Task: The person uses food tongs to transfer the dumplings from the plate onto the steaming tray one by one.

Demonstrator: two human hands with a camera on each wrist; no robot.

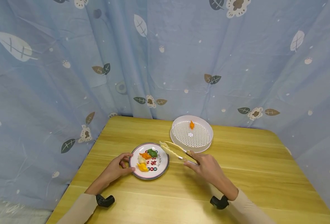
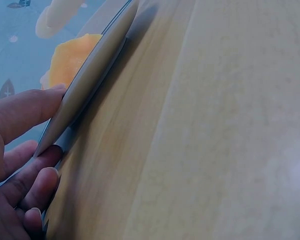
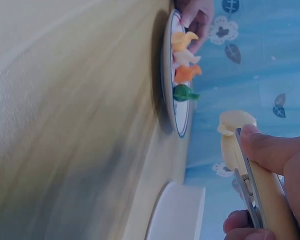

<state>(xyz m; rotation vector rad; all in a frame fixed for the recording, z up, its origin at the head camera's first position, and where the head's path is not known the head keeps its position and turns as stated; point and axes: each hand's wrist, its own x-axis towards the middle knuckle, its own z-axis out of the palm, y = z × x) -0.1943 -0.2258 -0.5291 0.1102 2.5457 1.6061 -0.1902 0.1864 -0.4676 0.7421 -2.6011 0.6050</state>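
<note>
My left hand holds the left rim of a round white plate, thumb on top and fingers at the edge and underside. Toy dumplings lie on the plate: a green one, an orange one, a whitish one and a yellow one. My right hand grips a pair of tongs with cream, scalloped ends. Their tips reach over the plate's upper right rim. A pale lump shows at the tips; I cannot tell whether it is a held dumpling.
Behind the tongs, near the table's back edge, stands a white round steamer basket with a perforated floor. One orange dumpling lies in it. The wooden table backs onto a blue patterned curtain.
</note>
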